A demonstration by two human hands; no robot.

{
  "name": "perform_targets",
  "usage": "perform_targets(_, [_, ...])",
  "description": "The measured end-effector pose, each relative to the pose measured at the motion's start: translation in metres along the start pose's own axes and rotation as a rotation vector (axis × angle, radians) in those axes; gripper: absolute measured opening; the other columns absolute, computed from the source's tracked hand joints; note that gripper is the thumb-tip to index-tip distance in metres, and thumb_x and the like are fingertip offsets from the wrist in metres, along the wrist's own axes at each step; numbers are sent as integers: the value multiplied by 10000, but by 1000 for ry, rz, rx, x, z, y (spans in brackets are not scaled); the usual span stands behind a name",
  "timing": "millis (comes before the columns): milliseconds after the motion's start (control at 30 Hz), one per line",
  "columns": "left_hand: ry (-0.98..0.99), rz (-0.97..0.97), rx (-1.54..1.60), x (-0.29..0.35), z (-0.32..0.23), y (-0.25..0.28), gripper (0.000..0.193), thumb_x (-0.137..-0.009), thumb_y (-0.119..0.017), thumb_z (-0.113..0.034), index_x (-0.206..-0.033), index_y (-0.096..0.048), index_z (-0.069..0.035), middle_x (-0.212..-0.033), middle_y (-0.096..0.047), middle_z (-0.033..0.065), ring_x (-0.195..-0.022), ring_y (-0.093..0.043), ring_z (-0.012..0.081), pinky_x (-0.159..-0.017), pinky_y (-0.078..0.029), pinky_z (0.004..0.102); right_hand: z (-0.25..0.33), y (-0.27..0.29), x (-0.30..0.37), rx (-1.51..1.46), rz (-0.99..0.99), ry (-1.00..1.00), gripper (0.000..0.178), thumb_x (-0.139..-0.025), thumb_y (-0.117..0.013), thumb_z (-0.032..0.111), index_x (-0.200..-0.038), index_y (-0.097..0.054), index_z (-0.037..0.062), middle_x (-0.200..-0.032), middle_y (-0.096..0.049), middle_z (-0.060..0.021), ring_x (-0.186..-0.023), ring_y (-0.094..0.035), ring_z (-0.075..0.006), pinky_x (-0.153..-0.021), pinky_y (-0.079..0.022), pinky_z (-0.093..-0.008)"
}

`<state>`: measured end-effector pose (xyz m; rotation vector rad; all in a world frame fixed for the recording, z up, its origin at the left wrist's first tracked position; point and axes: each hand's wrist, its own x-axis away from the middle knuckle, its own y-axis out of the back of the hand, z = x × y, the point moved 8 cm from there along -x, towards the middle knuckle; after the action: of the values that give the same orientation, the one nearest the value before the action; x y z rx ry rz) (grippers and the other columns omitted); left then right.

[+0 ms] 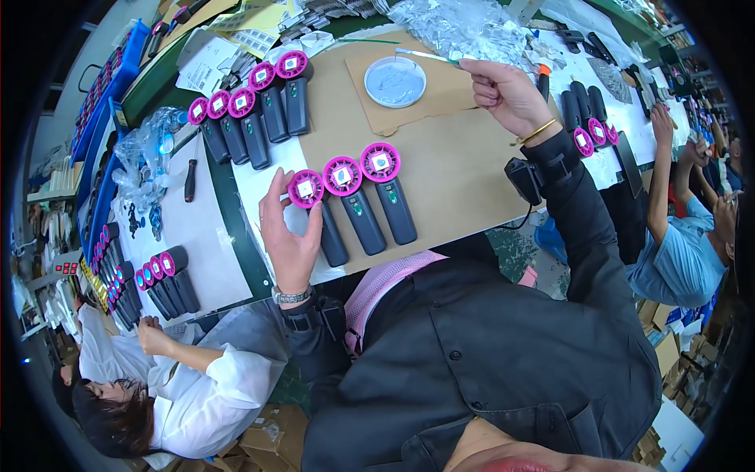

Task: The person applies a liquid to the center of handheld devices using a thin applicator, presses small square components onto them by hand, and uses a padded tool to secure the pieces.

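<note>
Three dark grey handheld devices with magenta round heads lie in a row on brown cardboard in front of me. My left hand has its thumb and fingers round the head of the leftmost device, which has a white square in its centre. On the white squares of the middle device and right device there is a grey-blue smear. My right hand pinches a thin stick-like tool, its pale tip above the rim of a round white dish of grey-blue paste.
Several similar devices stand in a row at the back left, others at the right. A black-handled tool lies left, near clear plastic bags. Crumpled plastic covers the back. Co-workers sit at left and right.
</note>
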<state>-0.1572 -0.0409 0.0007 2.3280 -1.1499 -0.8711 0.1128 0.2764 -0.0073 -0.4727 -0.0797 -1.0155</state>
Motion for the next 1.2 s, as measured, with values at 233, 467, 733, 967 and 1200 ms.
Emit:
perform_targets(233, [-13, -14, -2, -1, 3, -1, 753, -923, -832, -39, -1611, -528, -27, -1418, -677, 202, -1281, -668, 328, -1035, -584, 437, -22, 0, -12, 424, -179, 74, 169, -1030, -802, 181, -1045, -773, 14, -745, -485, 80, -627, -355, -37, -561, -281, -252])
perform_targets(467, [-2, -13, -15, 1, 4, -1, 753, -926, -835, -42, -1611, -524, -23, -1427, -673, 206, -1289, -666, 328, -1033, -588, 438, -36, 8, -10, 213, -125, -193, 153, -1015, -814, 167, -976, -726, 48, -759, -480, 74, -618, -341, -48, -542, -267, -256])
perform_targets(733, [-10, -16, -13, -1, 3, -1, 757, -922, -837, -39, -1610, -521, -14, -1422, -680, 205, -1289, -668, 333, -1040, -586, 443, -51, 20, -14, -105, -115, -367, 99, -1038, -783, 121, -1022, -711, 56, -795, -453, 77, -628, -318, -52, -531, -263, -252])
perform_targets(967, [-16, -21, -13, -1, 0, 0, 746, -924, -833, -38, -1603, -525, -9, -1412, -688, 204, -1285, -668, 341, -1049, -583, 450, -18, -5, -3, -123, -49, -252, 84, -1064, -756, 111, -1035, -702, 53, -798, -442, 75, -649, -331, -47, -552, -281, -239])
perform_targets(1200, [-19, -35, 15, 0, 1, 5, 754, -914, -831, -35, -1602, -523, -5, -1415, -692, 204, -1289, -667, 358, -1063, -576, 454, -3, -83, 36, -80, 231, -199, 154, -1078, -741, 126, -1159, -742, -4, -789, -435, 67, -650, -336, -48, -575, -297, -247])
